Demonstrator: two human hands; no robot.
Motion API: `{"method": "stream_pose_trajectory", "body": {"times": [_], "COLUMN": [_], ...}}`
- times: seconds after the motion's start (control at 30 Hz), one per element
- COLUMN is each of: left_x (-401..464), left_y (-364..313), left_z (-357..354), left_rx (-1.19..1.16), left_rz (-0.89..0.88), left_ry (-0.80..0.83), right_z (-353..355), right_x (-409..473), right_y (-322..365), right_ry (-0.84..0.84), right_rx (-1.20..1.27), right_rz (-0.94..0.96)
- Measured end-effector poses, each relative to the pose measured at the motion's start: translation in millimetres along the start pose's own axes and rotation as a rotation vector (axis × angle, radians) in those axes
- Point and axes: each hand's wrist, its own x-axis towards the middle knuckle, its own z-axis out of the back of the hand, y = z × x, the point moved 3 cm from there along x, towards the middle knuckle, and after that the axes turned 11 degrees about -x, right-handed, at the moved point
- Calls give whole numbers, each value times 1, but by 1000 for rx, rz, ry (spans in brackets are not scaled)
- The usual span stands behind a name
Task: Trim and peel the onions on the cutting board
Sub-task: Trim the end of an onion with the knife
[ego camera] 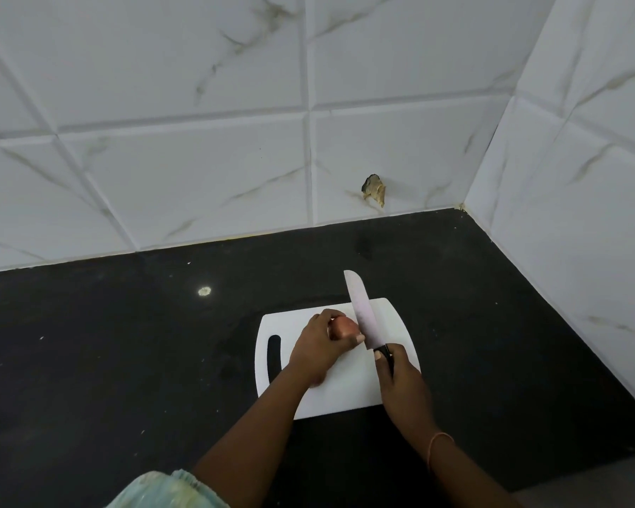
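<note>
White cutting board (349, 390) on black table (125, 342), left hand (318, 348) grip curled round onion (343, 327) at board's far middle, right hand (400, 379) grip clamped on knife (362, 311) handle, blade just right of onion, tip past board's far edge

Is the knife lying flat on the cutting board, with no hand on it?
No: the right hand grips the knife by its handle, blade beside the onion held by the left hand.
</note>
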Motion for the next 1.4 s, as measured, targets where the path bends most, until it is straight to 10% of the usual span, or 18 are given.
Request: {"method": "stream_pose_trajectory", "body": {"times": [0.33, 0.6, 0.9, 1.27, 1.4], "left_x": [3, -24, -3, -3, -24], "left_y": [-4, 14, 33, 38, -4], "left_z": [27, 60, 100, 94, 78], "left_rx": [73, 415, 199, 315, 281], "left_rz": [97, 145, 68, 154, -146], "left_ry": [289, 462, -240, -288, -408], "right_z": [-10, -23, -22, -17, -11], "right_x": [37, 44, 41, 38, 31], "right_y": [23, 32, 27, 28, 26], "right_ry": [324, 208, 189, 182, 178], "right_rx": [260, 296, 359, 392, 375], "right_rz": [185, 176, 138, 124, 134]}}
